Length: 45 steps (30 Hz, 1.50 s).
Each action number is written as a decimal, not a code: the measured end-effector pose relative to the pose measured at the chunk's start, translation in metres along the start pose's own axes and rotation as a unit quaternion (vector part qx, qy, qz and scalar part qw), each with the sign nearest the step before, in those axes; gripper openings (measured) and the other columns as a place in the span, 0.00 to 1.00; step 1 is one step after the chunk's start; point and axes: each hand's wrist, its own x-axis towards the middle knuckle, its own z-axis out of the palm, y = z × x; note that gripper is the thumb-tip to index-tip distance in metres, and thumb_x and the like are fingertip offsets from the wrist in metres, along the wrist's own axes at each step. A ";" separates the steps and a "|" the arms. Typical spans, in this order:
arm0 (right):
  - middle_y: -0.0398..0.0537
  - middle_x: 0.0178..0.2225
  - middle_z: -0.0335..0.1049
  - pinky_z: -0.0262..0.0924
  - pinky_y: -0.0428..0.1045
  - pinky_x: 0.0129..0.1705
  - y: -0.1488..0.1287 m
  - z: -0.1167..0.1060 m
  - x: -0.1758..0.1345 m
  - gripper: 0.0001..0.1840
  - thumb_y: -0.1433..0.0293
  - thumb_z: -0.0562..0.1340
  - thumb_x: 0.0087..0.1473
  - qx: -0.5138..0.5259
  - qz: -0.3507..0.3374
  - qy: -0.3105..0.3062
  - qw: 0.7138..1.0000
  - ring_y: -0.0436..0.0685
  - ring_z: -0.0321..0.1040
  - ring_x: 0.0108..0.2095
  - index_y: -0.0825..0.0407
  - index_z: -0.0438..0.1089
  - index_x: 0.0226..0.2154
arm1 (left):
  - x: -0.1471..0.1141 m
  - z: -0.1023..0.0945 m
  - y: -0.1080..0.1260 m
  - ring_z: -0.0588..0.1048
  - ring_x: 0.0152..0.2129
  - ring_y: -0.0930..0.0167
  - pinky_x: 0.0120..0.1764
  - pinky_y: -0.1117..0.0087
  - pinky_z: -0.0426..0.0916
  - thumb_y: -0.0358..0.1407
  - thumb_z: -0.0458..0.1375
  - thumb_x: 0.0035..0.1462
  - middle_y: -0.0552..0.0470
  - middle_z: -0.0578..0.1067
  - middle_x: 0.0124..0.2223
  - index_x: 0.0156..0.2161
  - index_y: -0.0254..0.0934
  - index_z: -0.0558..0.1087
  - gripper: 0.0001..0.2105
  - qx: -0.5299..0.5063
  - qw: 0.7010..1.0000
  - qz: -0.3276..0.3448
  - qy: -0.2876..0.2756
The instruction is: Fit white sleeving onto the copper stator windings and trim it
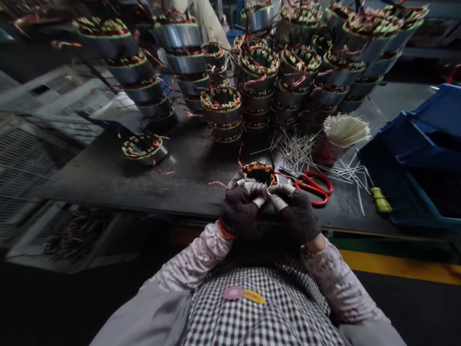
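A motor stator [260,169], a ring wound with copper wire, sits at the near edge of the dark bench. My left hand [242,204], in a dark fingerless glove with pale tape on the fingers, is closed at the near left side of its rim. My right hand [297,211], gloved and taped the same way, pinches at the near right rim. The fingertips of both hands meet there by a bright copper end, and what the right fingertips hold is hidden. Red-handled scissors [315,186] lie just right of the stator, blades toward it.
Tall stacks of stators [257,81] line the back of the bench [187,178]. A single stator [144,146] lies at left. White ties [297,149] are scattered before a red cup [326,150] full of them. A yellow-handled tool [381,199] and blue bins [403,139] are at right.
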 end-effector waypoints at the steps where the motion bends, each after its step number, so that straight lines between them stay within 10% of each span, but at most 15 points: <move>1: 0.48 0.40 0.85 0.75 0.59 0.51 0.000 0.000 -0.001 0.07 0.62 0.68 0.61 0.002 0.008 0.002 1.000 0.62 0.81 0.43 0.46 0.82 0.39 | 0.000 0.000 0.000 0.83 0.44 0.62 0.62 0.50 0.74 0.33 0.70 0.61 0.52 0.87 0.39 0.37 0.42 0.83 0.01 0.002 1.000 0.003 -0.005; 10: 0.49 0.41 0.86 0.77 0.58 0.49 0.002 0.000 0.002 0.08 0.64 0.66 0.64 -0.051 -0.035 -0.014 0.998 0.63 0.82 0.43 0.47 0.81 0.41 | 0.000 -0.003 -0.001 0.83 0.46 0.62 0.66 0.47 0.71 0.34 0.68 0.62 0.52 0.87 0.42 0.40 0.43 0.85 0.03 0.018 1.000 0.003 -0.022; 18: 0.53 0.46 0.83 0.75 0.62 0.54 -0.006 -0.003 0.016 0.07 0.69 0.65 0.65 -0.132 -0.228 0.016 0.965 0.65 0.79 0.50 0.46 0.81 0.41 | 0.004 -0.009 -0.003 0.83 0.48 0.61 0.66 0.47 0.70 0.33 0.69 0.61 0.53 0.87 0.43 0.42 0.44 0.85 0.05 0.008 0.999 0.014 -0.046; 25: 0.49 0.47 0.78 0.76 0.56 0.41 -0.011 -0.004 0.006 0.11 0.57 0.67 0.66 0.198 -0.013 -0.003 0.980 0.58 0.78 0.39 0.45 0.75 0.43 | 0.004 -0.007 -0.001 0.82 0.51 0.61 0.65 0.50 0.72 0.37 0.66 0.65 0.50 0.87 0.48 0.47 0.42 0.84 0.08 0.040 0.998 0.041 -0.034; 32: 0.40 0.31 0.73 0.67 0.48 0.30 -0.014 -0.006 -0.017 0.11 0.56 0.66 0.68 0.171 0.110 -0.066 0.977 0.51 0.69 0.28 0.45 0.72 0.42 | 0.005 -0.015 -0.008 0.84 0.46 0.64 0.65 0.51 0.71 0.39 0.66 0.67 0.52 0.87 0.42 0.42 0.43 0.83 0.04 0.091 0.985 0.131 -0.072; 39: 0.41 0.33 0.74 0.72 0.50 0.37 -0.036 0.031 0.053 0.13 0.55 0.67 0.65 0.248 -0.014 0.110 0.962 0.52 0.72 0.32 0.45 0.70 0.40 | -0.005 -0.008 -0.005 0.82 0.55 0.56 0.67 0.47 0.70 0.44 0.61 0.69 0.43 0.85 0.55 0.58 0.40 0.79 0.17 0.118 0.970 0.204 -0.060; 45: 0.48 0.40 0.80 0.74 0.54 0.36 0.006 -0.062 0.081 0.14 0.54 0.62 0.66 -0.014 -0.049 0.263 0.963 0.55 0.74 0.30 0.46 0.73 0.43 | 0.035 -0.045 -0.029 0.84 0.51 0.59 0.68 0.47 0.68 0.38 0.62 0.71 0.47 0.87 0.50 0.51 0.43 0.82 0.09 0.189 0.909 0.347 -0.136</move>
